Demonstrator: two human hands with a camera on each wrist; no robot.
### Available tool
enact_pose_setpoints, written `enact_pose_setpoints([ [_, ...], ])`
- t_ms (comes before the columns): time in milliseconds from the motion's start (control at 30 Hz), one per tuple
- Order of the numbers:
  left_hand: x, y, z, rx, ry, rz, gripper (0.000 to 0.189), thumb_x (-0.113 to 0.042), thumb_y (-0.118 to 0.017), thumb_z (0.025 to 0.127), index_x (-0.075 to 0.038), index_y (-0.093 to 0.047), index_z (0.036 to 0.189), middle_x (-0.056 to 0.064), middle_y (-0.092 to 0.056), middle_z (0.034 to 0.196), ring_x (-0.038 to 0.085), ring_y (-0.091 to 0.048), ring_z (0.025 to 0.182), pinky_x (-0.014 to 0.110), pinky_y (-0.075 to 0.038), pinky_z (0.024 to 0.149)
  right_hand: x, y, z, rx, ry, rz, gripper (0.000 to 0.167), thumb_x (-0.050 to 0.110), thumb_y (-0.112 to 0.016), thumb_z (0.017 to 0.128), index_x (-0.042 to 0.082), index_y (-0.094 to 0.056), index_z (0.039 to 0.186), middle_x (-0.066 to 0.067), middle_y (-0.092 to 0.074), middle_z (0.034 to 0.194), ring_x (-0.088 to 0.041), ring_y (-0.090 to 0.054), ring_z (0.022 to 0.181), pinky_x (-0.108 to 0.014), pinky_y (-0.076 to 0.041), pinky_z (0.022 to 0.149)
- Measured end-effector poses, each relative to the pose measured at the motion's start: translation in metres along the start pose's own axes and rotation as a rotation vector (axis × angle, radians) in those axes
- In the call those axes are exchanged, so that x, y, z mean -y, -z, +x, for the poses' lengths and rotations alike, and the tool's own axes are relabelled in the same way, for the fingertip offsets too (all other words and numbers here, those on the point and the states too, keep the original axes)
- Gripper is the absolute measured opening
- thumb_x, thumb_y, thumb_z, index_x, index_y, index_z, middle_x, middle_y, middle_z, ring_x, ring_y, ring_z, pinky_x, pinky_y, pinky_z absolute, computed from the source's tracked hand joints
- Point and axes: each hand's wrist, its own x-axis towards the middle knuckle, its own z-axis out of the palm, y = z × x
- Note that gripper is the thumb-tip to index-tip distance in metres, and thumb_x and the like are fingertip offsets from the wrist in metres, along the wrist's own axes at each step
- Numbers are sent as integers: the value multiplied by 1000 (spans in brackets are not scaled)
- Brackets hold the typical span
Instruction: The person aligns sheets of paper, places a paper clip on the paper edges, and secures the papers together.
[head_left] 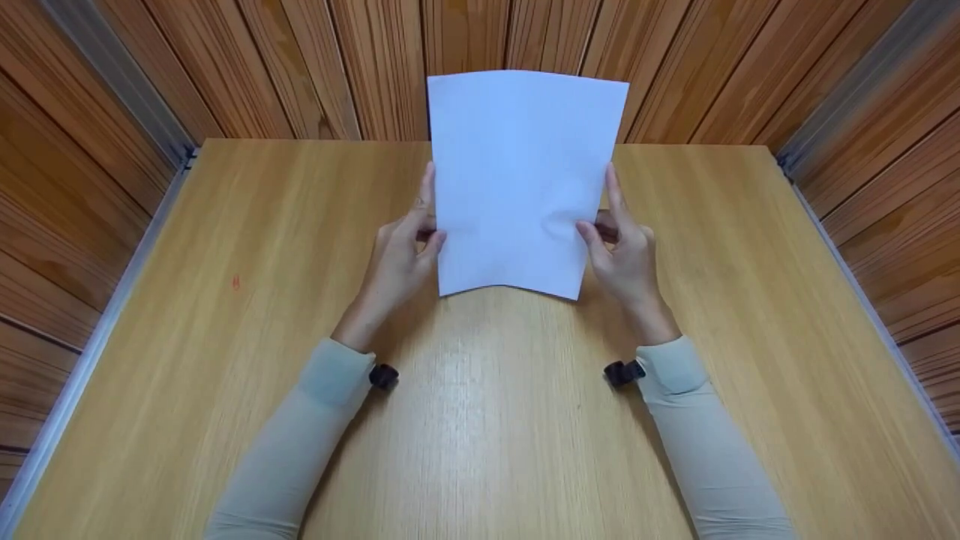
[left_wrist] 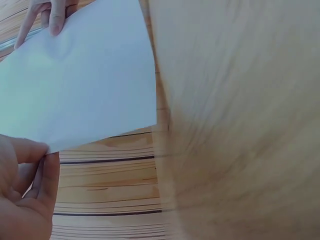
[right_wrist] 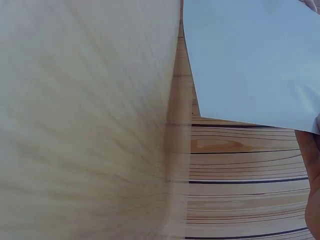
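Note:
A white sheet of paper (head_left: 517, 172) is held up over the far part of the wooden table, bowed slightly along its middle. My left hand (head_left: 401, 251) pinches its left edge, thumb in front and fingers behind. On the opposite edge my right hand (head_left: 626, 251) pinches the sheet the same way, and small dents show in the paper by that thumb. In the left wrist view the left hand (left_wrist: 30, 185) grips the paper's edge. The right wrist view catches only part of the right hand (right_wrist: 311, 175) at the paper's side.
The wooden table (head_left: 480, 420) spreads beneath both forearms. Wood-plank walls (head_left: 285, 67) rise behind it and at both sides. A small red mark (head_left: 236, 283) is on the table at the left. Small black devices (head_left: 384, 376) sit at both wrists.

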Motion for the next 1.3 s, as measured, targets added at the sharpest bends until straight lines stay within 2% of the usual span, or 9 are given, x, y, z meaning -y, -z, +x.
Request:
enact_pose_setpoints([
  [200, 3, 4, 5, 33, -36, -75, 71, 1, -65, 103, -7, -35, 166, 15, -73, 111, 21, -64, 84, 34, -59, 82, 3, 3, 2, 22, 25, 27, 70, -3, -72, 98, -11, -37, 158, -14, -76, 82, -16, -59, 66, -11, -50, 71],
  [333, 4, 6, 6, 45, -25, -148, 84, 4, -60, 101, -17, -17, 171, 12, -62, 150, 17, -61, 83, 32, -56, 79, 5, 6, 3, 58, 35, 48, 70, -4, -72, 98, -11, -37, 158, -15, -78, 87, -16, -63, 70, -11, -52, 73],
  [467, 5, 6, 6, 33, -5, -190, 84, 1, -59, 102, -19, -17, 171, 12, -75, 114, 16, -56, 77, 30, -51, 73, 8, 7, 4, 85, 21, 80, 72, -5, -72, 98, -9, -36, 160, -15, -79, 88, -14, -62, 70, -12, -50, 70],
  [633, 5, 4, 6, -4, -9, -208, 76, -5, -60, 107, -17, -20, 171, 3, -46, 73, 18, -41, 68, 28, -40, 66, 10, 9, 5, 98, -8, 115, 74, -8, -71, 97, -6, -35, 161, -15, -79, 89, -11, -60, 69, -15, -48, 66],
  [733, 4, 3, 6, -26, 8, -244, 75, -5, -59, 108, -19, -21, 171, 3, -71, 115, 18, -36, 67, 28, -35, 65, 10, 9, 5, 102, -37, 145, 77, -8, -71, 97, -3, -33, 163, -14, -79, 88, -11, -59, 69, -16, -47, 65],
  [1000, 1, 4, 6, -28, 40, -352, 74, 0, -53, 107, -21, -21, 171, 2, -42, 168, 17, -35, 67, 28, -35, 65, 12, 12, 6, 141, -83, 205, 82, -8, -72, 96, 3, -30, 166, -16, -80, 93, -10, -66, 75, -18, -53, 69],
  [1100, -1, 3, 7, -26, 51, -386, 74, 4, -50, 106, -21, -22, 170, -7, -19, 176, 8, -59, 103, 23, -44, 86, 11, 13, 6, 156, -94, 224, 83, -7, -73, 97, 5, -29, 167, -18, -80, 101, -10, -72, 83, -19, -56, 73],
  [1200, -2, 3, 8, -25, 65, -411, 75, 8, -47, 105, -16, -19, 170, -3, -15, 177, 5, -30, 155, 26, -34, 118, 11, 14, 5, 162, -105, 240, 84, -7, -72, 97, 6, -29, 167, -19, -80, 105, -10, -74, 88, -20, -58, 75],
  [1300, -3, 2, 8, -26, 88, -432, 75, 11, -45, 104, -13, -18, 170, 1, -12, 178, 10, -16, 161, 32, -27, 125, 10, 14, 5, 165, -119, 262, 84, -6, -72, 97, 8, -29, 168, -18, -80, 106, -11, -75, 90, -21, -59, 75],
])
